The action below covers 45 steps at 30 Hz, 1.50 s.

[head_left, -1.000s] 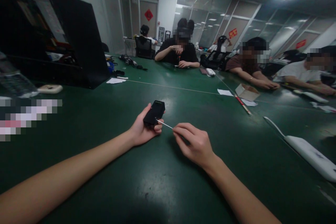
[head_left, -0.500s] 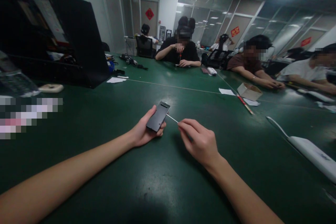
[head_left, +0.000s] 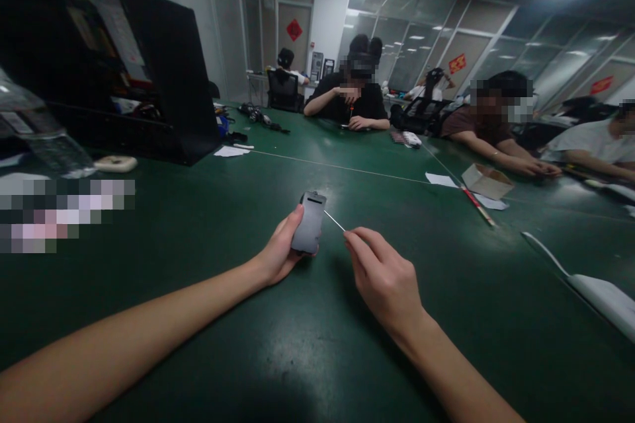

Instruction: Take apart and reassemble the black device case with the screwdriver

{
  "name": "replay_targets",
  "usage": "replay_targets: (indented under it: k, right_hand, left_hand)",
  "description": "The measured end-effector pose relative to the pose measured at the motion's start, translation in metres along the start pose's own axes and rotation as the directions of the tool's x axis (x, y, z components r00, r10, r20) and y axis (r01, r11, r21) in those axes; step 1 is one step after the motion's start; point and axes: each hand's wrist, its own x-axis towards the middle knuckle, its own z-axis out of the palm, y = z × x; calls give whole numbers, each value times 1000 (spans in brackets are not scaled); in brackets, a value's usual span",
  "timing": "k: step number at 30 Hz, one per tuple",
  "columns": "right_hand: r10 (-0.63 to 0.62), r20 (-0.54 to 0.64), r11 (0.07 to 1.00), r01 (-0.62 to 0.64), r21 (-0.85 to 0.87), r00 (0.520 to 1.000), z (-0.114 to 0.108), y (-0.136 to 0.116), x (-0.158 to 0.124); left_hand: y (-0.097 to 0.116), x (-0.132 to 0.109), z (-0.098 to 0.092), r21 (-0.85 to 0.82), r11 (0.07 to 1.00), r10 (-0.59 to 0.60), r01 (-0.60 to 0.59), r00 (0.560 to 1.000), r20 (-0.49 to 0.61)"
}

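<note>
My left hand (head_left: 284, 246) is wrapped round a flat grey rectangular device (head_left: 308, 226), thumb along its left edge. The device has a dark slot near its top end, and its face is turned toward me. Between the fingertips of my right hand (head_left: 384, 271) is a thin light-coloured rod (head_left: 335, 221). Its far end points at the upper right edge of the device; whether it touches cannot be made out. The rod's other end is hidden in my fingers. Both hands are just over the green tabletop (head_left: 238, 357).
A black open case (head_left: 183, 92) and a plastic bottle (head_left: 54, 135) stand at the left. Toward the right are a small cardboard box (head_left: 486, 182), a red-striped stick (head_left: 477, 205) and a white power strip (head_left: 602, 297). Another person (head_left: 347, 96) works across the table.
My left hand has turned the device more upright, and its fingers behind it show less. The rod still points at the right edge. The whole view has shifted slightly.
</note>
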Motion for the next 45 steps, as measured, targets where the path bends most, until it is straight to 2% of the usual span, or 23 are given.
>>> replay_targets:
  k: [6,10,12,15,18,20,22,24,27,29,32,34,36,38,40,45]
  right_hand:
    - [-38,44,981,46,-191,998,-4,-10,6]
    - [23,68,985,-11,-173,997,2,-13,7]
    - [96,80,992,-89,-84,992,9,-14,6]
    - [206,113,948,-227,222,972,20,-16,2]
    - [320,205,769,-380,514,925,26,-20,2]
    - [377,282,655,-469,593,882,27,-21,2]
    - [401,318,619,-510,597,859,27,-18,2]
    - [421,299,654,-515,555,856,28,-13,1]
    - [404,264,759,-482,438,876,31,-1,-3]
    - [350,310,844,-441,306,884,31,8,-5]
    - [313,401,922,-377,90,861,29,18,-7]
    - [294,360,943,-330,41,885,25,20,-5]
    - [270,251,940,-311,143,930,20,16,-1]
    - [269,176,878,-316,359,947,15,8,2]
    - [276,198,773,-340,535,940,14,-4,3]
    - [342,258,675,-427,602,904,18,-26,1]
  left_hand:
    - [-7,0,1,24,997,77,-78,997,33]
    - [-8,-2,4,22,998,55,-56,998,42]
    - [-8,-2,4,31,999,41,-43,997,65]
    - [-8,-2,4,55,997,45,-50,996,83]
    - [-7,-2,3,73,996,52,-58,995,88]
    - [-7,-2,3,75,995,63,-70,994,89]
    - [-6,-3,4,81,993,75,-82,993,88]
    - [-5,-4,4,97,991,79,-87,993,92]
    - [-6,-4,4,108,990,77,-89,992,103]
    - [-7,-3,3,118,988,85,-96,991,100]
    - [-11,-1,0,166,979,104,-120,989,105]
    - [-13,0,-2,204,968,123,-146,985,121]
    - [-14,0,-4,253,949,158,-190,977,142]
    - [-13,0,-5,326,911,209,-254,964,166]
    - [-12,-1,-4,395,867,240,-303,950,201]
    - [-13,0,-6,468,813,256,-346,935,246]
